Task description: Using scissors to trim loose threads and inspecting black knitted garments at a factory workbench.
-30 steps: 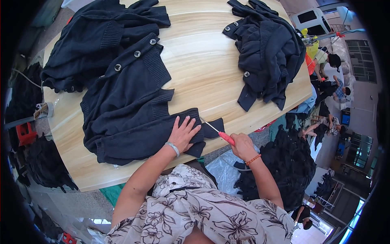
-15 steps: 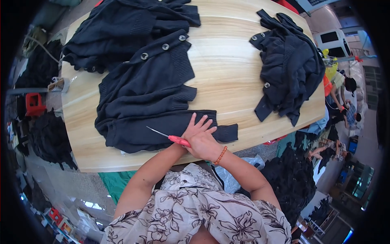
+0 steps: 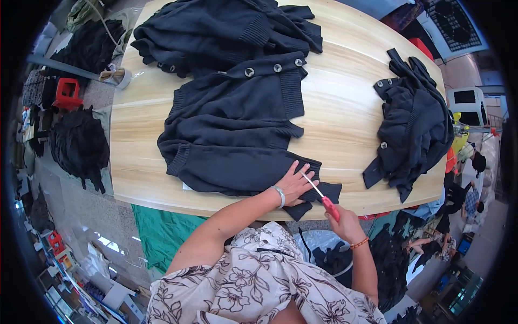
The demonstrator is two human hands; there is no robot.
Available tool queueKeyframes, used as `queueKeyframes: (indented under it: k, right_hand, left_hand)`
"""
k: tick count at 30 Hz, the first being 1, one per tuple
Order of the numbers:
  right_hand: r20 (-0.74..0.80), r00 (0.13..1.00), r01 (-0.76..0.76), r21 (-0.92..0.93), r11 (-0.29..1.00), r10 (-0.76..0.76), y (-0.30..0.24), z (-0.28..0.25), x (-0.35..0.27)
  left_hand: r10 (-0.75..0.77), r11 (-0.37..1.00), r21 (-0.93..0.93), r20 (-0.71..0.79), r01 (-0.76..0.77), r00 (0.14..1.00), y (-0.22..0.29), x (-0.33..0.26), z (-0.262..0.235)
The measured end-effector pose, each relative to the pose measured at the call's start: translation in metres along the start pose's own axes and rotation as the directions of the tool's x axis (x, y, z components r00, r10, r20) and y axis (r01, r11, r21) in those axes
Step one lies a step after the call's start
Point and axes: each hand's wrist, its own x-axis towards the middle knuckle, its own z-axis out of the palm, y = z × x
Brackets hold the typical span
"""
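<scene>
A dark navy knitted cardigan point(image 3: 237, 124) with round buttons lies spread on the wooden table point(image 3: 345, 102). My left hand point(image 3: 295, 182) lies flat, fingers apart, on the cardigan's lower hem near the table's front edge. My right hand point(image 3: 344, 221) grips small red-handled scissors point(image 3: 322, 196), whose thin blades point up-left and touch the knit right beside my left fingers. A silver bracelet is on my left wrist and an orange band on my right.
A second dark cardigan point(image 3: 410, 129) is bunched at the table's right end. More dark garments point(image 3: 226, 27) are piled at the far side. A tape roll point(image 3: 120, 77) sits on the left corner. Dark clothes heaps, a red stool point(image 3: 67, 93) and green cloth point(image 3: 162, 232) are on the floor.
My right hand, which reached across to the left with the scissors half a second ago, is back on the right. My left hand still presses the hem. The view has shifted.
</scene>
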Motion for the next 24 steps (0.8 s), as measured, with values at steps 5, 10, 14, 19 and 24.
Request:
queueKeyframes:
  k: [5, 10, 14, 19, 24]
  right_hand:
    - [-0.042, 0.982, 0.186, 0.008, 0.982, -0.186, -0.03, 0.02, 0.017]
    - [-0.001, 0.942, 0.335, -0.021, 0.942, -0.336, -0.064, 0.029, 0.037]
    - [0.149, 0.922, 0.382, -0.183, 0.906, -0.359, -0.118, 0.025, 0.062]
    - [0.195, 0.827, 0.555, -0.122, 0.823, -0.528, -0.196, 0.032, 0.089]
    - [0.157, 0.894, 0.436, -0.077, 0.897, -0.421, -0.178, 0.042, 0.079]
  left_hand:
    - [-0.145, 0.988, -0.091, -0.255, 0.125, 0.956, -0.014, -0.045, -0.042]
    - [-0.626, 0.694, 0.066, -0.436, 0.717, 0.646, -0.089, -0.185, -0.058]
    - [-0.622, 0.762, -0.099, -0.386, 0.639, 0.682, -0.106, -0.227, -0.059]
    - [-0.598, 0.801, -0.262, -0.41, 0.539, 0.689, -0.127, -0.244, -0.062]
    - [-0.635, 0.621, -0.138, -0.666, 0.771, 0.392, -0.165, -0.252, -0.114]
